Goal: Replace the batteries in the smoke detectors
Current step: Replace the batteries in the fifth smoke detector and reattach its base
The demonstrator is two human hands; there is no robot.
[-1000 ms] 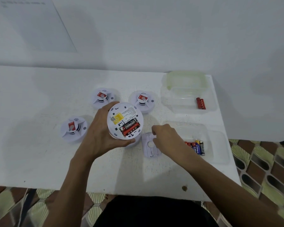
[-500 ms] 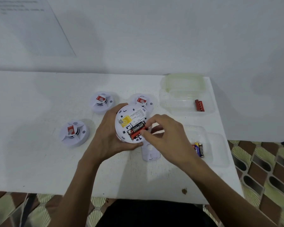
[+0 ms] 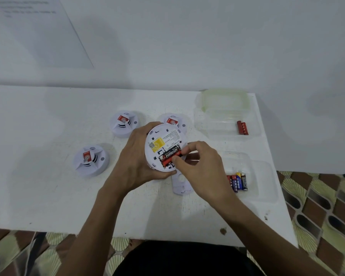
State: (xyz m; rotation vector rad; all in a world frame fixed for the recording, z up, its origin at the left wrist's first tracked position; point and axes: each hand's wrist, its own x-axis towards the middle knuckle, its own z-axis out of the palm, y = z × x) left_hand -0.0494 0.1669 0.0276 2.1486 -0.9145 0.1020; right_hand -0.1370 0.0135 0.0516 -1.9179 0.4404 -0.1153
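My left hand (image 3: pixel 134 162) grips the round white plastic detector (image 3: pixel 164 135), back up, over the matte table (image 3: pixel 48 196) left of the clear tray (image 3: pixel 264 174) — my right hand (image 3: pixel 200 170) pinches its glossy cylindrical batteries (image 3: pixel 168 156), seemingly seated.

**Around the work: bench, wall, floor**

White bench (image 3: pixel 48 196) across most of the view, surface scuffed and lightly speckled, right corner set against the floor. Near its front edge, toward the right, a small brown speck (image 3: pixel 223 231). At the far right corner, a clear plastic tub (image 3: pixel 207 126), with a pale greenish lid (image 3: pixel 225 98) just behind it. Nearer, also on the right, a second clear plastic tray (image 3: pixel 267 176), shallow, close to the bench edge. Behind everything, a plain white wall (image 3: pixel 187 46), with a sheet of paper (image 3: pixel 34 32) at the upper left, print too blurred to read. Below and right of the bench, floor tiles (image 3: pixel 327 212) patterned in brown, yellow-green and black.
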